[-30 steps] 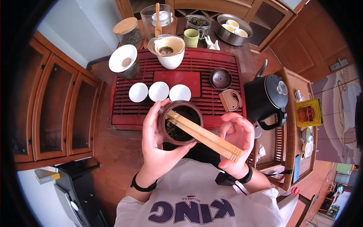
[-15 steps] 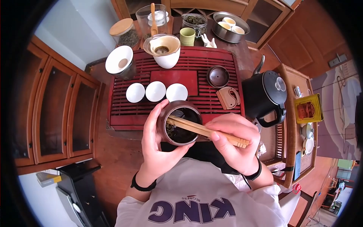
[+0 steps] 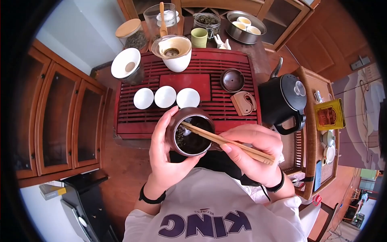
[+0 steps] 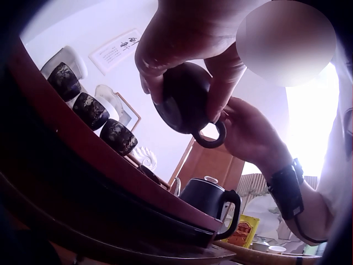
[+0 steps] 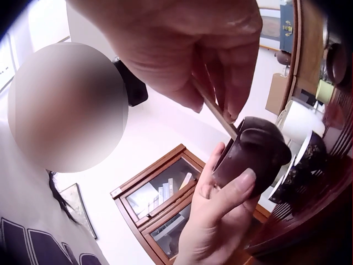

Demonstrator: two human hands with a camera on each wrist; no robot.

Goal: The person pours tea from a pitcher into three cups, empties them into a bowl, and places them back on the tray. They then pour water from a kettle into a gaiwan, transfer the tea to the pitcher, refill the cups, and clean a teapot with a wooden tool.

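Observation:
My left hand [image 3: 169, 163] holds a dark brown teapot [image 3: 197, 142] tilted, with its opening facing up toward me. Wet dark tea leaves [image 3: 180, 138] lie inside along its left wall. Pinched in my right hand [image 3: 263, 168] are bamboo tea tongs [image 3: 207, 136], their tips inside the teapot near the leaves. In the left wrist view, a ring handle [image 4: 220, 134] sticks out from the teapot's side, and the fingers wrap its body. The right wrist view has the tongs [image 5: 218, 113] entering the teapot [image 5: 256, 160] between my fingers.
Three white-lined cups [image 3: 165, 97] stand in a row on the red slatted tea tray [image 3: 225, 59]. The teapot lid [image 3: 233, 80] and a small brown piece [image 3: 242, 103] lie at its right. A strainer pitcher [image 3: 179, 62] stands behind; a black kettle [image 3: 284, 99] is to the right.
My right hand, loosely spread beside the tongs a second ago, has taken hold of them. The tongs, resting across the teapot's mouth before, now dip in at the left side.

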